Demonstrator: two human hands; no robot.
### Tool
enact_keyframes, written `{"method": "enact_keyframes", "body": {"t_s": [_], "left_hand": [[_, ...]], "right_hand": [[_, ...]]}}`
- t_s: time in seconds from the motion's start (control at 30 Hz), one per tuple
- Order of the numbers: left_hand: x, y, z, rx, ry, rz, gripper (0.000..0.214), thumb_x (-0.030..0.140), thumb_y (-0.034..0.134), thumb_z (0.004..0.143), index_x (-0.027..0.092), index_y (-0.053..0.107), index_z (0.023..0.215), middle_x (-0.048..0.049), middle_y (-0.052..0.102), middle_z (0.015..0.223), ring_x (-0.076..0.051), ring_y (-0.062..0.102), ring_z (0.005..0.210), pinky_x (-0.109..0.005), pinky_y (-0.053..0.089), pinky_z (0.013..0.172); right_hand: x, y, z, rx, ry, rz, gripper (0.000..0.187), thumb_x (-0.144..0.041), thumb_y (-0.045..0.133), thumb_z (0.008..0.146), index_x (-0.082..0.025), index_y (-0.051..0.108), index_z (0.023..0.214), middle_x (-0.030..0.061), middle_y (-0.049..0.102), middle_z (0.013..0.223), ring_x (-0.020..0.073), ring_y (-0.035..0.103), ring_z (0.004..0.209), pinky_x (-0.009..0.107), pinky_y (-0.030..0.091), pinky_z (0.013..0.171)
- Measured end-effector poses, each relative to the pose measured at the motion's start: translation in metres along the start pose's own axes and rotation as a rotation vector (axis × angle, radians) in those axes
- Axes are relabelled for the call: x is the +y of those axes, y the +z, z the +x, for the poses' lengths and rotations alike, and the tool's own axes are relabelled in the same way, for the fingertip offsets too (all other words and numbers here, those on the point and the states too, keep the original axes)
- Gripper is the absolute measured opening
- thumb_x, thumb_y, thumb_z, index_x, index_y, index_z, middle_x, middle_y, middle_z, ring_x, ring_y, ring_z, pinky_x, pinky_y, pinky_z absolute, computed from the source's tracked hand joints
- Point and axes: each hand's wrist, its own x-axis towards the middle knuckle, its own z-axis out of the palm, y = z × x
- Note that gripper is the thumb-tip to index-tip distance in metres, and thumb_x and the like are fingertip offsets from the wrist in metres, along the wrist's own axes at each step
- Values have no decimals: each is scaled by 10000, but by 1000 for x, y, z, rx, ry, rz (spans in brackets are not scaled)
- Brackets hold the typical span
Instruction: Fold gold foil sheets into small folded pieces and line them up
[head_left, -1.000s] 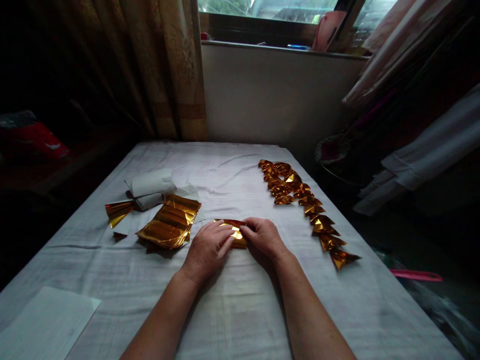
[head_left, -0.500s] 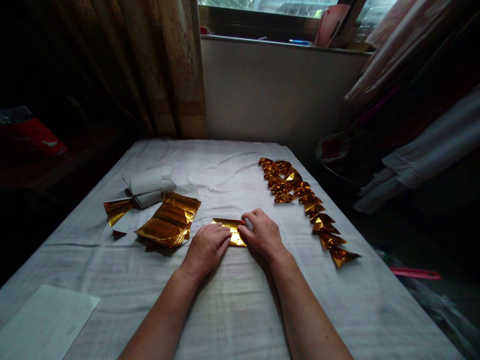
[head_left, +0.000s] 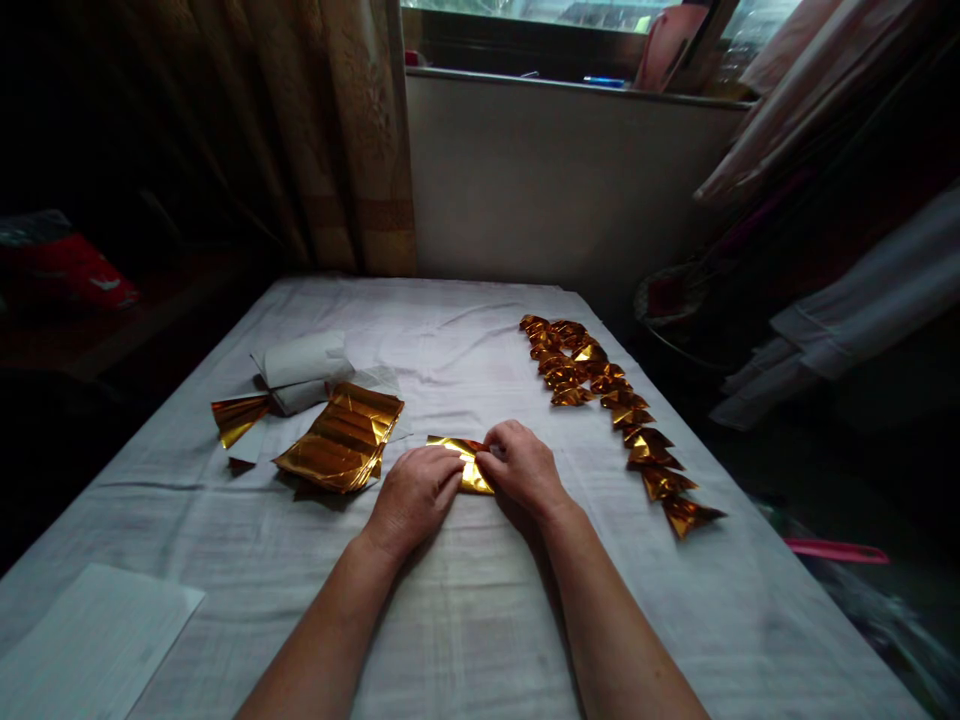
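A folded sheet of shiny gold foil paper (head_left: 477, 477) lies flat near the middle of the cloth-covered table. My left hand (head_left: 418, 492) presses on its left part, fingers together over it. At the sheet's right end my right hand (head_left: 523, 466) grips the edge, with thumb and curled fingers closed on it. Between the two hands a bright strip of the foil shows; the rest is under my fingers. To the left rests a stack of gold foil sheets (head_left: 343, 440). On the right, several folded gold foil pieces (head_left: 649, 450) stand in rows.
Rolled white paper (head_left: 304, 360) and a loose gold foil piece (head_left: 241, 418) lie behind the stack. A white sheet (head_left: 97, 640) is at the front left. Past the table's right edge are hanging clothes (head_left: 862, 290) and a pink handle (head_left: 836, 550).
My right hand's fingers have curled slightly more at the foil sheet's right end. The whole view has shifted a little; my left hand stays on the sheet.
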Motion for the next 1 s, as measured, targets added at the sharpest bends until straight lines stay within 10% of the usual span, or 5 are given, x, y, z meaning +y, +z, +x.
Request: {"method": "enact_keyframes", "body": {"t_s": [0.3,0.43,0.67,1.0], "left_hand": [[-12,2,3,313,-190,-95,406,292,590,884,201,580,1280,-126,604,1323,-266,563,1231,-460,454,1065],[-12,-2,7,327,-439,-361,476,397,639,835,185,575,1257,-104,694,1139,-234,665,1030,-378,537,907],[2,-17,17,304,-579,-758,316,481,698,723,171,672,778,1,683,710,-146,635,666,-243,512,653],[10,-24,20,391,-644,-852,309,451,760,644,165,687,735,-13,713,711,-152,650,664,-259,529,668]], "right_hand": [[11,4,5,-81,-1,781,194,-300,659,686,-210,598,847,-37,609,727,134,568,679,264,446,658],[6,-6,5,-136,12,968,248,-320,714,652,-210,598,842,-37,609,726,121,568,677,257,463,660],[2,-16,4,-159,30,995,320,-354,763,647,-208,637,902,-20,653,741,135,612,708,281,507,699],[2,-21,2,-153,-3,838,328,-448,705,727,-189,708,928,17,700,791,159,627,739,300,496,725]]}}
